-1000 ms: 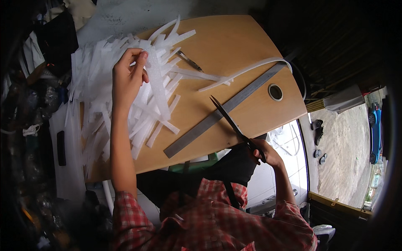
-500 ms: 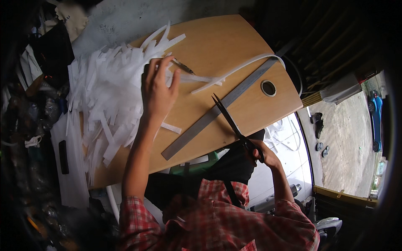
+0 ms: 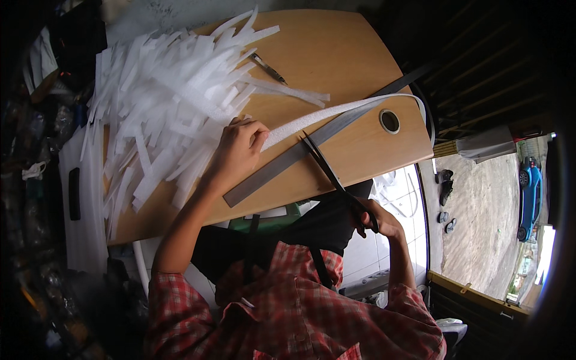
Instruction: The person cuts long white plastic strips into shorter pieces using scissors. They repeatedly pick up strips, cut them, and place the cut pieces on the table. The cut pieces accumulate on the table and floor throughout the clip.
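Observation:
My left hand is closed on the near end of a long white foam strip. The strip runs right across a flat metal ruler and droops over the table's right edge. My right hand grips black scissors by the handles, over the table's front edge. Their blades are slightly parted, point toward the ruler and lie just below the strip, apart from it. To the left of my left hand spreads a heap of cut white foam strips.
The wooden table has a round cable hole near its right end. A pen lies beside the heap. White foam pieces rest on the tiled floor at right. Outside are shoes and a blue car.
My left hand has come down from beside the heap and taken the long strip, drawing its end left across the ruler. The scissors stay in my right hand. The whole view has shifted slightly.

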`<act>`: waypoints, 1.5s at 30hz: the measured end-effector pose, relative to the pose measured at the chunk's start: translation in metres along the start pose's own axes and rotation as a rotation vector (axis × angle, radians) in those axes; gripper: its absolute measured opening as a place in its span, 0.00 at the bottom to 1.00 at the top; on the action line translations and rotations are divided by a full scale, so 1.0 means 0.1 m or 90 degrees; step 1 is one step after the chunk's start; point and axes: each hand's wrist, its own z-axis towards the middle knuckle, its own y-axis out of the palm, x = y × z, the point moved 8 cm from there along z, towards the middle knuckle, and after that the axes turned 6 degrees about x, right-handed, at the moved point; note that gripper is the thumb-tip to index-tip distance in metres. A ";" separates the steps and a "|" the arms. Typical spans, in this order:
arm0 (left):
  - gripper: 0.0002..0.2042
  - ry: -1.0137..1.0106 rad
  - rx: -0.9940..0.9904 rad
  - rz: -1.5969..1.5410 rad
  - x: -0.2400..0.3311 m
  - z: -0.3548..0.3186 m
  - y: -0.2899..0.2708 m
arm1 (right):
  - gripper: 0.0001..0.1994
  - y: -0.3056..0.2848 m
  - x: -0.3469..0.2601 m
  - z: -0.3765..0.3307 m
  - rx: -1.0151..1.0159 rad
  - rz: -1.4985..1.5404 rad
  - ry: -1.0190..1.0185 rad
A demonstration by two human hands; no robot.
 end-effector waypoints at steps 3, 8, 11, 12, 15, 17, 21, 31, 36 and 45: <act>0.04 -0.028 -0.010 0.033 -0.05 -0.23 -0.15 | 0.48 0.01 -0.03 0.06 -0.005 0.009 -0.008; 0.05 -0.068 -0.022 0.099 -0.15 -0.45 -0.26 | 0.47 -0.01 0.02 0.12 0.017 0.027 0.012; 0.05 -0.096 -0.041 0.097 -0.21 -0.50 -0.32 | 0.49 0.00 0.04 0.14 0.034 0.049 0.028; 0.06 -0.112 -0.050 0.091 -0.23 -0.52 -0.34 | 0.49 0.00 -0.01 0.12 0.038 0.032 0.023; 0.06 -0.105 -0.084 0.109 -0.28 -0.55 -0.38 | 0.53 0.01 -0.13 0.12 0.044 0.006 0.020; 0.05 -0.088 -0.099 0.106 -0.30 -0.58 -0.38 | 0.53 0.00 -0.13 0.12 0.045 -0.006 0.028; 0.04 -0.092 -0.133 0.091 -0.35 -0.65 -0.39 | 0.52 0.00 -0.06 0.13 0.045 -0.016 0.030; 0.04 -0.043 -0.138 0.093 -0.34 -0.67 -0.42 | 0.53 -0.02 -0.01 0.12 0.051 0.007 0.022; 0.04 -0.056 -0.144 0.085 -0.29 -0.65 -0.42 | 0.53 -0.04 -0.05 0.13 0.034 0.021 0.023; 0.03 -0.072 -0.164 0.074 -0.36 -0.65 -0.40 | 0.44 -0.05 -0.11 0.14 0.020 0.023 0.010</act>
